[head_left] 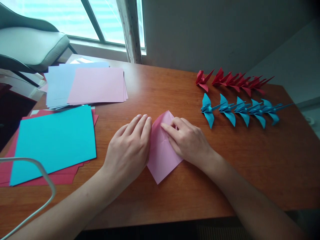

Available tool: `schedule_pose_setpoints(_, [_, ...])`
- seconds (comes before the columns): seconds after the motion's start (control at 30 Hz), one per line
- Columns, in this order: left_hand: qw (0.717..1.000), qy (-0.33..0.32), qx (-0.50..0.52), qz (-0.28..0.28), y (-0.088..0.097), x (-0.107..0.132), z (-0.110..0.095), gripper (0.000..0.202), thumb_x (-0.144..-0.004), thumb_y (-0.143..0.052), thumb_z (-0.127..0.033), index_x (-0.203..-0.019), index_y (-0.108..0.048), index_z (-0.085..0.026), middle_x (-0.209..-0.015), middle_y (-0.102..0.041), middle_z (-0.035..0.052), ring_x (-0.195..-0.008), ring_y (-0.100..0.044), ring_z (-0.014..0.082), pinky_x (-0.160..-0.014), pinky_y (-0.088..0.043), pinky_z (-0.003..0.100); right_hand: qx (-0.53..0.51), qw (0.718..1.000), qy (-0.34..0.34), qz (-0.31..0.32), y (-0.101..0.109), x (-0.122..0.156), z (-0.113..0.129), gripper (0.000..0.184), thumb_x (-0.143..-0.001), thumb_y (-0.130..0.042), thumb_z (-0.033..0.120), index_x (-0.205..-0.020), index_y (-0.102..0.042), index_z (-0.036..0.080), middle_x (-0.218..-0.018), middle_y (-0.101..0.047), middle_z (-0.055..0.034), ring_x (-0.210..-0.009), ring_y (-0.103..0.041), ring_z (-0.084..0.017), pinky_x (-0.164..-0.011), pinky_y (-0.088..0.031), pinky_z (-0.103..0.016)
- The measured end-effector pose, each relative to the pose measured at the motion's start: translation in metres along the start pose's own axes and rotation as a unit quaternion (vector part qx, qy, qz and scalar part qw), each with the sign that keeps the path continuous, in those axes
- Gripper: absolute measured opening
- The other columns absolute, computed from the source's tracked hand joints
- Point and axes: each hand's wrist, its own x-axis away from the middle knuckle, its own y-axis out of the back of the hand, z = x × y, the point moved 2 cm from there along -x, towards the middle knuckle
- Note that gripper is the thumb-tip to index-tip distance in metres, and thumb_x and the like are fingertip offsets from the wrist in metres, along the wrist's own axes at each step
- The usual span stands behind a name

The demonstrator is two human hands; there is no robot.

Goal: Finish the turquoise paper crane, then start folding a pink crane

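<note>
A folded pink paper, diamond-shaped, lies on the wooden table in front of me. My left hand rests flat on its left edge with the fingers stretched out and together. My right hand presses down on the paper's upper right flap, fingers extended with the index fingertip on a crease. Neither hand lifts the paper; both hold it against the table.
A row of blue paper cranes and a row of red paper cranes sit at the right back. Stacks of pink and lilac sheets and a blue sheet on red ones lie left. A chair stands beyond, a white cable near left.
</note>
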Motion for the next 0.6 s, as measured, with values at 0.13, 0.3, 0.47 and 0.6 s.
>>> schedule_pose_setpoints(0.13, [1.000,0.007,-0.006,0.021,-0.002,-0.001,0.002,0.050,-0.095,-0.038,-0.014,-0.141,-0.052,0.001,-0.149,-0.053,0.0232,-0.139,-0.050,0.0368,-0.106,-0.048,0.049,0.012,0.999,0.038,0.011,-0.003,-0.001,-0.001,0.041,-0.100,-0.047,0.022,-0.139,-0.058,0.027,-0.111,-0.065,-0.0093,-0.095,-0.058,-0.022,-0.073,-0.048,-0.032])
schedule_pose_setpoints(0.3, [0.999,-0.010,-0.005,0.033,-0.003,-0.001,-0.003,0.054,-0.091,-0.038,-0.009,-0.142,-0.051,0.003,-0.150,-0.050,0.0240,-0.139,-0.050,0.0367,-0.107,-0.048,0.048,0.015,0.998,0.048,0.023,-0.006,-0.001,0.000,0.046,-0.101,-0.046,0.021,-0.145,-0.052,0.027,-0.118,-0.065,-0.0117,-0.100,-0.058,-0.022,-0.077,-0.050,-0.032])
schedule_pose_setpoints(0.47, [0.998,-0.034,0.006,0.044,-0.004,0.000,-0.008,0.056,-0.092,-0.036,-0.008,-0.146,-0.047,0.003,-0.153,-0.048,0.0230,-0.140,-0.049,0.0341,-0.111,-0.045,0.047,0.006,0.999,0.042,0.029,-0.006,-0.002,0.001,0.046,-0.102,-0.043,0.022,-0.147,-0.050,0.025,-0.115,-0.065,-0.0112,-0.098,-0.058,-0.023,-0.078,-0.050,-0.033])
schedule_pose_setpoints(0.6, [0.997,-0.061,0.015,0.045,-0.004,0.002,-0.013,0.058,-0.092,-0.034,-0.007,-0.149,-0.042,0.002,-0.156,-0.043,0.0216,-0.142,-0.047,0.0323,-0.113,-0.043,0.046,-0.021,1.000,0.001,0.007,-0.003,-0.002,0.000,0.038,-0.102,-0.041,0.023,-0.135,-0.059,0.015,-0.110,-0.064,-0.0127,-0.097,-0.058,-0.024,-0.082,-0.051,-0.035])
